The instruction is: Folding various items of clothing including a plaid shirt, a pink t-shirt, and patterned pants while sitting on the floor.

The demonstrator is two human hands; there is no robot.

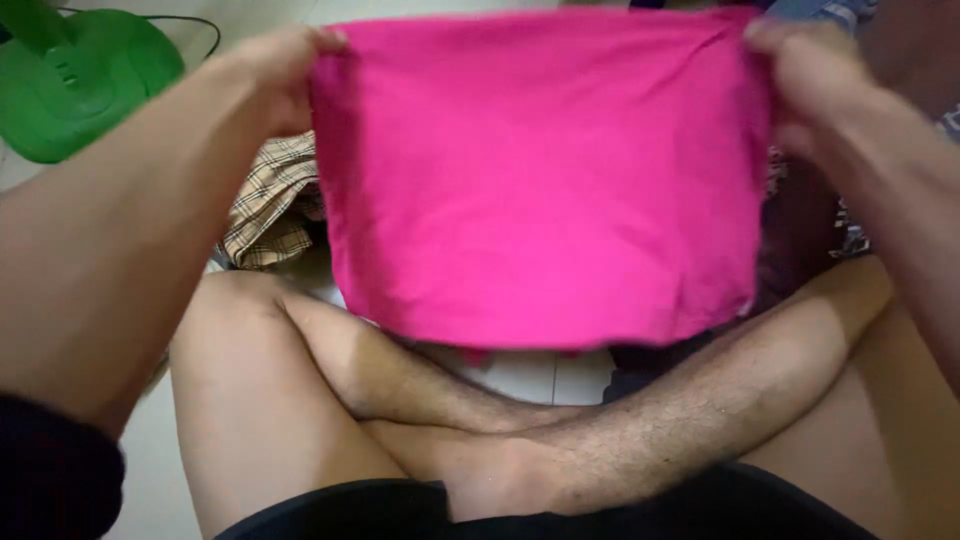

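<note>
You are holding up a bright pink cloth point(540, 180) in front of you — it is filling most of the middle of the view, hanging flat and square from its top edge, with its lower hem floating just above your crossed legs point(480, 420). Those bare legs are lying folded one over the other on the pale tiled floor point(545, 378), and the black hem of your shorts point(400, 510) is showing along the bottom of the view. Your left hand point(285, 75) is gripping the cloth's upper left corner, fingers curled shut over the edge so that the fabric is pinched inside the fist; your left forearm is stretching across the view from the lower left, ending in a dark sleeve. Your right hand point(810, 85) is doing the same at the upper right corner, closed tight on the fabric, though it is blurred and the exact lie of the fingers is hard to make out. Behind the cloth, a pile of clothing is resting on the floor: a tan plaid garment point(268, 205) is peeking out just beside the left edge of the cloth, and darker, patterned fabric point(810, 230) is showing on the right. Farther off, in the upper left corner, a green plastic object point(75, 80) is sitting on the floor — a thin dark cord is trailing away from it.
</note>
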